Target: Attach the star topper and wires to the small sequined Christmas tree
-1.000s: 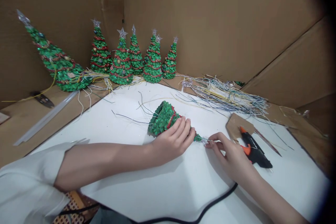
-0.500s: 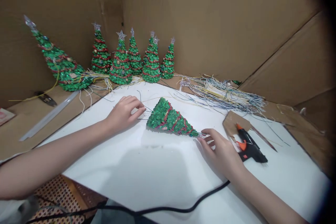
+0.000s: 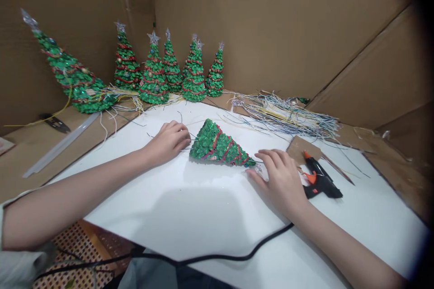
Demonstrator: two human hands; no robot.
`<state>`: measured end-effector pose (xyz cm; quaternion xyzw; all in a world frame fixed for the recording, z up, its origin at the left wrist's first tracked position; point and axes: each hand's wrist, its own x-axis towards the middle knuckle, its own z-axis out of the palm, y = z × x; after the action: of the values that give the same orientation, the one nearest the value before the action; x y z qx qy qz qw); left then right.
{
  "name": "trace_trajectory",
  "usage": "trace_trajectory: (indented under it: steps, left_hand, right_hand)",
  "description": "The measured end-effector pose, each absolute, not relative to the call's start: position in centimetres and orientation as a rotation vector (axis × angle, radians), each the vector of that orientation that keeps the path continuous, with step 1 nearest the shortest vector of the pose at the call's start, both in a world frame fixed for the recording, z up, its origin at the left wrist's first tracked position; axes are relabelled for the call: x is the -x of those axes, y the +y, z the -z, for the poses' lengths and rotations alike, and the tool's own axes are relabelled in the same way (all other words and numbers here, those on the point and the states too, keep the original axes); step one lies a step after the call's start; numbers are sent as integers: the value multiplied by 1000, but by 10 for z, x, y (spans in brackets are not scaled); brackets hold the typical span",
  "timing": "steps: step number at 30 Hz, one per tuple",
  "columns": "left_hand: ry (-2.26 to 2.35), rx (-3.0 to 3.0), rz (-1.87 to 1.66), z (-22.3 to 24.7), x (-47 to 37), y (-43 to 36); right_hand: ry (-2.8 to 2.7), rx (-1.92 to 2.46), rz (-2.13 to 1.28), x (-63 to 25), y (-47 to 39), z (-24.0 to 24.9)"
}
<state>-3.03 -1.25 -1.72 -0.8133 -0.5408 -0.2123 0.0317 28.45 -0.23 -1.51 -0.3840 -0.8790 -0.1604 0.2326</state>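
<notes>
A small green Christmas tree (image 3: pixel 222 146) with red garland lies on its side on the white board. Its base points left, its tip right. Thin dark wires come out of the base, and my left hand (image 3: pixel 171 141) has its fingers closed on them. By the tip, my right hand (image 3: pixel 283 180) is open, its thumb and fingers apart on either side of a clear star (image 3: pixel 259 169). Whether a finger touches the star I cannot tell.
Several finished trees (image 3: pixel 154 74) stand along the cardboard wall, with one leaning tree (image 3: pixel 73 74) at left. Bundled wires (image 3: pixel 288 115) lie at the back right. A black glue gun (image 3: pixel 322 180) rests right of my right hand; its black cable (image 3: pixel 233 258) crosses the front.
My right hand's fingers have spread apart at the tip, and the star shows more. My left fingers have come closer to the base. The whole view has shifted slightly.
</notes>
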Motion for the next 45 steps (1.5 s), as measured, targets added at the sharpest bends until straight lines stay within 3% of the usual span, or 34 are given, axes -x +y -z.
trace_trajectory:
  steps: [4,10,30,39,45]
  left_hand:
    - [-1777,2567,746,8,30,-13]
    - [-1998,2679,838,-1,30,-19]
    - [-1939,2534,281,-5,24,-20]
    - [-2109,2640,623,-4,28,-8]
    - [-2526,3008,889,-33,35,2]
  right_hand:
    - [-2539,913,356,-259,3,0]
    - [-2711,1126,65,-224,12,-13]
    - [-2647,1194,-105,-225,13,-17]
    - [-2589,1449,-267,-288,19,-28]
    - [-2566,1376,-114,-289,14,-20]
